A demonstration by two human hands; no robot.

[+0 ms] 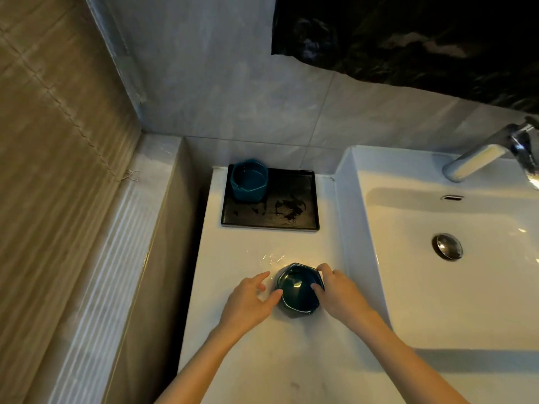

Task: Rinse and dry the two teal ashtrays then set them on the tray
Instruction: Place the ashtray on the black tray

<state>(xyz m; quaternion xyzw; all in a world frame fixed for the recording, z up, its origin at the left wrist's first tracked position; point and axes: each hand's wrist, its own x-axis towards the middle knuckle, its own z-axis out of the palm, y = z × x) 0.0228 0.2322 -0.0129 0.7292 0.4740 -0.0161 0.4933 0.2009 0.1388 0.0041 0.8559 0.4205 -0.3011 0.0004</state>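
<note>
One teal ashtray (pixel 297 290) stands on the white counter, just left of the basin. My right hand (pixel 335 290) grips its right rim, thumb on the inner edge and fingers curled over the far edge. My left hand (pixel 252 298) is beside its left side with fingers spread, the thumb tip touching the rim. The second teal ashtray (pixel 248 182) stands upright in the far left corner of the black tray (pixel 294 223) at the back of the counter.
The tray's right part shows wet smears. Water drops lie on the counter (pixel 233 258) just beyond the near ashtray. A white basin (pixel 437 287) with a metal drain plug (pixel 447 246) fills the right side, under a chrome tap (pixel 484 158). Tiled walls enclose the back and left.
</note>
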